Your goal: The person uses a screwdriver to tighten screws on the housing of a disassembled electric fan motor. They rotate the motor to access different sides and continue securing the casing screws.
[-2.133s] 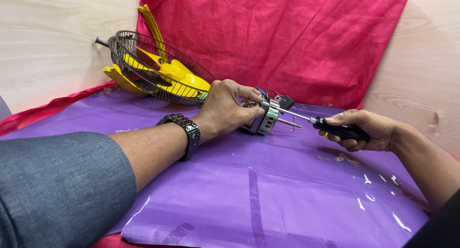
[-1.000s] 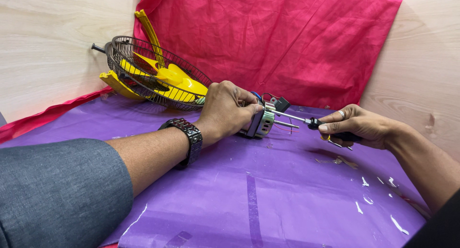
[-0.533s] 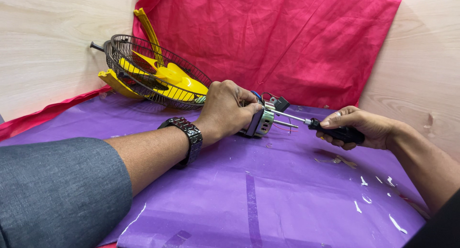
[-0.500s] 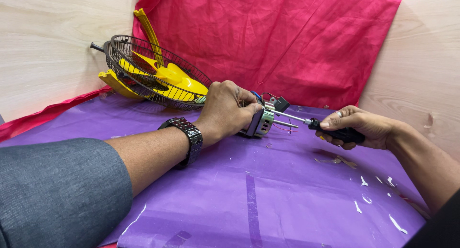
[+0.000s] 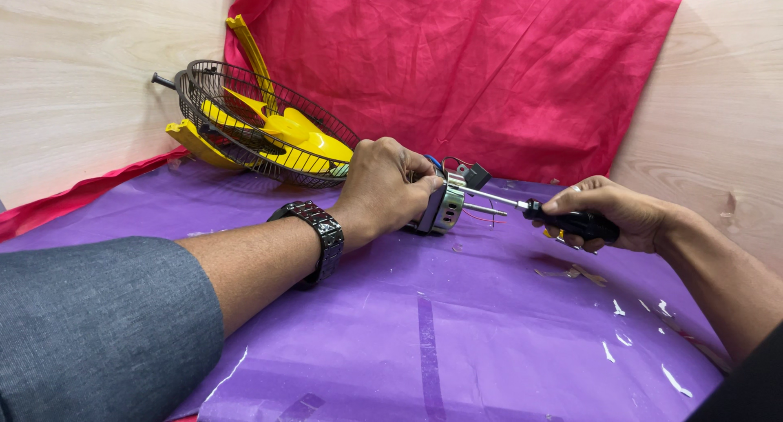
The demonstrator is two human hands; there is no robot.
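Left hand grips the motor, right hand grips the screwdriver.
I see the motor on the purple worktop, screwdriver tip at its face; yellow fan lies behind.

pale wood walls, red backdrop cloth

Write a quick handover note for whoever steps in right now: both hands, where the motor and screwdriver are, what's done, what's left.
Left hand: clamped over the small motor, pinning it on the purple sheet.
Right hand: grips the black-handled screwdriver, tip at the motor's end face.
Nearby: the wire fan guard with yellow blades lies behind.
Done: motor is out of the fan.
Left: screw work on the motor appears unfinished.
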